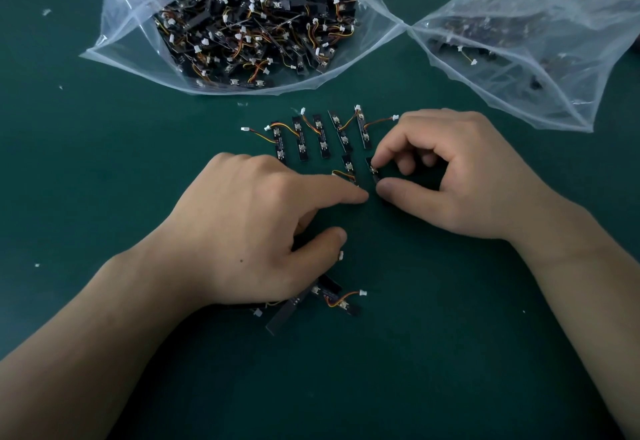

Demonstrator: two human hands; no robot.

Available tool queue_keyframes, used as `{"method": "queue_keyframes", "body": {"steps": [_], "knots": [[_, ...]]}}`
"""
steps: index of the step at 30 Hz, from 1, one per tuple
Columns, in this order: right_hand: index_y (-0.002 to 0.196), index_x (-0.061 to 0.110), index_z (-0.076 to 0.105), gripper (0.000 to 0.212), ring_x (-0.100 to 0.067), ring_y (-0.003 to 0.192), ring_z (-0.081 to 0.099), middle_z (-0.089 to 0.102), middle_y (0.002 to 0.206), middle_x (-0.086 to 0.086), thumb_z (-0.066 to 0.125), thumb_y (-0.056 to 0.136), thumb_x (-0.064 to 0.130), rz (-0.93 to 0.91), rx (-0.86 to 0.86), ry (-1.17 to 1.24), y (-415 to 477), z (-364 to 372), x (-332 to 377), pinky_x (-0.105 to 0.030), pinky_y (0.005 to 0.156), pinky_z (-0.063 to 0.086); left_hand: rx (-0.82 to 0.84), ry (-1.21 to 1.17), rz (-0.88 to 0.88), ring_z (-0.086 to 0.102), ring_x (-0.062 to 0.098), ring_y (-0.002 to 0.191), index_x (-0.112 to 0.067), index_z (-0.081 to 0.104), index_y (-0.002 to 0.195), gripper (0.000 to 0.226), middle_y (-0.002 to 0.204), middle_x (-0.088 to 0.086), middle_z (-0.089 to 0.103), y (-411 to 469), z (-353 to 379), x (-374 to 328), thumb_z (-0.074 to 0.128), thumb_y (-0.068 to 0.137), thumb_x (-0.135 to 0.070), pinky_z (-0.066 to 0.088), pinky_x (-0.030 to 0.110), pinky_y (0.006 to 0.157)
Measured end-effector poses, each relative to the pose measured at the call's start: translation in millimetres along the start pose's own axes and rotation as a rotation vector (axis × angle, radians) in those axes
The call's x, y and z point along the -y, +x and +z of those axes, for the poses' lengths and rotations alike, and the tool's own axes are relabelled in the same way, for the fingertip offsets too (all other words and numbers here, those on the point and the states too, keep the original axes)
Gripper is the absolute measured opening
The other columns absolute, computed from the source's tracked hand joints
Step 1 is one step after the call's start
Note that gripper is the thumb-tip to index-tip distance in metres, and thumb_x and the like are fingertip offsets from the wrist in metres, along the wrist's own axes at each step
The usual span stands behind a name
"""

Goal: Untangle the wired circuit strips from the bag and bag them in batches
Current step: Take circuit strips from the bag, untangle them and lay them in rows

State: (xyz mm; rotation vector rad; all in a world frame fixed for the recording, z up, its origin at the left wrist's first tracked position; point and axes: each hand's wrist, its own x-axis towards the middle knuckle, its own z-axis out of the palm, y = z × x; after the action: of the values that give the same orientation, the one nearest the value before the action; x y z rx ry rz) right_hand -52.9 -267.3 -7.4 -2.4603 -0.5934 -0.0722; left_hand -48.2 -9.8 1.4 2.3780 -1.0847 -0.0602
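Dark green surface (104, 169); large clear bag (242, 24) lies open at top centre, packed with tangled circuit strips and coloured wires; second clear bag (526, 41) at right, touching the first at a corner, contents dim through the plastic. Row of five sorted strips (322, 135) stands side by side just below the open bag, white connectors pointing up. Right hand (460, 173) pinches one strip (374, 171) between thumb and forefinger, other fingers curled. Left hand (256, 225) lies palm down, forefinger stretched onto another strip (348, 169), not gripping anything I can see; it covers part of a loose heap of strips (322, 297) near the wrist. White scraps (46, 12) scattered at left.
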Motion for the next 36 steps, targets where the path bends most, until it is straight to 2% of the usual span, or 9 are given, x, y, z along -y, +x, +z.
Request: {"method": "queue_keyframes", "body": {"steps": [4,8,12,17,21,23,26,30,36], "knots": [[0.095,0.025,0.071,0.014,-0.015,0.074,0.054,0.055,0.077,0.014,0.076,0.085,0.034,0.004,0.002,0.000,0,0,-1,-0.030,0.068,0.043,0.002,-0.011,-0.001,0.031,-0.002,0.049,-0.042,0.075,0.119,0.040,0.048,-0.015,0.030,0,0,1,0.055,0.084,-0.047,0.030,0.024,0.052],[0.096,0.025,0.071,0.014,-0.015,0.074,0.054,0.055,0.077,0.014,0.075,0.086,0.035,0.002,0.004,-0.001,0,1,-1,-0.032,0.067,0.044,0.015,-0.024,-0.004,0.032,0.000,0.050,-0.043,0.075,0.118,0.040,0.048,-0.015,0.032,0,0,1,0.054,0.084,-0.047,0.033,0.025,0.052],[0.096,0.024,0.072,0.014,-0.013,0.074,0.054,0.056,0.077,0.013,0.075,0.086,0.033,0.003,0.002,0.008,0,0,-1,-0.033,0.068,0.044,0.014,-0.024,0.002,0.034,0.001,0.051,-0.043,0.076,0.118,0.037,0.048,-0.016,0.032,-1,0,2,0.063,0.083,-0.040,0.035,0.026,0.052],[0.100,0.017,0.072,0.016,-0.017,0.070,0.055,0.060,0.077,0.004,0.076,0.086,0.022,-0.033,-0.060,0.058,-3,0,1,-0.036,0.065,0.046,0.019,-0.057,-0.020,0.037,0.004,0.049,-0.045,0.074,0.119,0.037,0.049,-0.013,0.036,0,-2,2,0.065,0.084,-0.037,0.039,0.029,0.052],[0.101,0.008,0.072,0.018,-0.024,0.078,0.059,0.062,0.082,-0.003,0.075,0.086,0.016,-0.070,-0.122,0.052,-3,1,1,-0.043,0.072,0.048,0.031,-0.119,-0.038,0.042,0.014,0.052,-0.038,0.072,0.089,0.008,0.053,-0.007,0.041,1,-5,3,0.067,0.084,-0.038,0.034,0.028,0.053],[0.102,0.007,0.072,0.018,-0.025,0.080,0.061,0.063,0.084,-0.004,0.075,0.086,0.016,-0.068,-0.125,0.061,-3,1,0,-0.044,0.074,0.049,0.060,-0.111,-0.030,0.043,0.015,0.053,-0.036,0.069,0.079,0.008,0.054,-0.006,0.041,2,-6,4,0.069,0.080,-0.043,0.034,0.028,0.053],[0.102,0.007,0.072,0.018,-0.026,0.081,0.062,0.064,0.085,-0.005,0.074,0.087,0.017,-0.065,-0.123,0.080,-3,1,-1,-0.044,0.076,0.050,0.121,-0.063,-0.006,0.045,0.015,0.054,-0.036,0.066,0.077,0.017,0.054,-0.005,0.040,0,-9,4,0.068,0.071,-0.052,0.031,0.025,0.053],[0.101,0.006,0.072,0.018,-0.025,0.081,0.062,0.065,0.085,-0.005,0.074,0.087,0.017,-0.067,-0.125,0.073,-3,1,-1,-0.045,0.077,0.050,0.211,0.028,0.012,0.045,0.017,0.055,-0.035,0.057,0.078,0.025,0.055,-0.005,0.042,0,-12,1,0.062,0.061,-0.053,0.033,0.024,0.052],[0.100,0.007,0.073,0.017,-0.022,0.082,0.062,0.065,0.085,-0.003,0.075,0.087,0.017,-0.058,-0.125,0.058,-3,2,0,-0.044,0.078,0.050,0.180,0.000,-0.026,0.046,0.019,0.054,-0.030,0.060,0.066,0.008,0.055,-0.007,0.047,0,-11,1,0.064,0.061,-0.036,0.035,0.025,0.050]]}}
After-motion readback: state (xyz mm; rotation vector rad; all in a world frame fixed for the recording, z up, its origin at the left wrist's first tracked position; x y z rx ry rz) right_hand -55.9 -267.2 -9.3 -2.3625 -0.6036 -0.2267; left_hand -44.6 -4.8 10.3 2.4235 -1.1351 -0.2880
